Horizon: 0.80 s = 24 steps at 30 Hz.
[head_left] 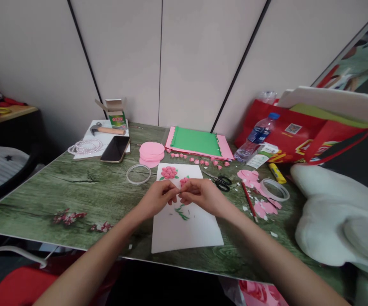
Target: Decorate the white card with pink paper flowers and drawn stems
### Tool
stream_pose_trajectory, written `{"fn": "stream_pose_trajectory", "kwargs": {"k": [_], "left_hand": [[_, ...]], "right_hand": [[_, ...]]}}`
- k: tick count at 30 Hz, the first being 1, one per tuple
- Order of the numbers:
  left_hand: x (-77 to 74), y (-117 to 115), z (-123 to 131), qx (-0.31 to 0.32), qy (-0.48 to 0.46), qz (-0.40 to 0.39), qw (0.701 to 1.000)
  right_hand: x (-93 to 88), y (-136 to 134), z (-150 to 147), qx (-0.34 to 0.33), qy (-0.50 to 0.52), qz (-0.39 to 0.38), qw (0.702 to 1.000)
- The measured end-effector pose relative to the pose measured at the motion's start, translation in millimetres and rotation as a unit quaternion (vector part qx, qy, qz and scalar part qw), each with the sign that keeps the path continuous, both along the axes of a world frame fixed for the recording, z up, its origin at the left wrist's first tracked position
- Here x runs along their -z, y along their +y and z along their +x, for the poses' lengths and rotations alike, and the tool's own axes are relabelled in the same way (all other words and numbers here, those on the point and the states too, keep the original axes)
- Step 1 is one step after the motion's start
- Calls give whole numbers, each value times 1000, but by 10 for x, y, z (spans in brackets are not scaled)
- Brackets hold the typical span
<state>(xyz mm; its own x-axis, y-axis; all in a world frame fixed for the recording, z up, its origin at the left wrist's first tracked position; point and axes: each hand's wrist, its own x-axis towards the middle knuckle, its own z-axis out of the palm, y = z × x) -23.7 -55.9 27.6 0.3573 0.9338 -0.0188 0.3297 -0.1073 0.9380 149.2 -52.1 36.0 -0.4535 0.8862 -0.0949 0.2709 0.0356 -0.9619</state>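
My left hand and my right hand meet above a white sheet of paper. Fingertips of both are pinched together, and whatever sits between them is too small to make out. Near the top of the sheet is a pink paper flower with green leaves. A second pink flower is partly covered by my right hand. Below the hands, green paper leaves and a few tiny scraps lie on the sheet.
Black-handled scissors, a red pencil, tape rolls, pink paper circles and a row of small pink pieces surround the sheet. Farther back are a phone, a hammer, green paper and a water bottle.
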Motion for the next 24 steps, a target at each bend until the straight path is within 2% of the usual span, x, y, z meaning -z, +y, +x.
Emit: {"fn": "stream_pose_trajectory", "kwargs": {"k": [11, 17, 21, 24], "left_hand": [[-13, -8, -28, 19, 11, 57, 998], [-20, -8, -32, 36, 30, 88, 995], [-43, -6, -17, 33, 0, 61, 998], [-51, 7, -15, 0, -39, 32, 999]], "right_hand": [[-36, 56, 62, -13, 113, -135, 984], [-55, 75, 78, 0, 112, -177, 978], [-73, 78, 56, 4, 102, -180, 978], [-85, 82, 30, 15, 112, -172, 979]]}}
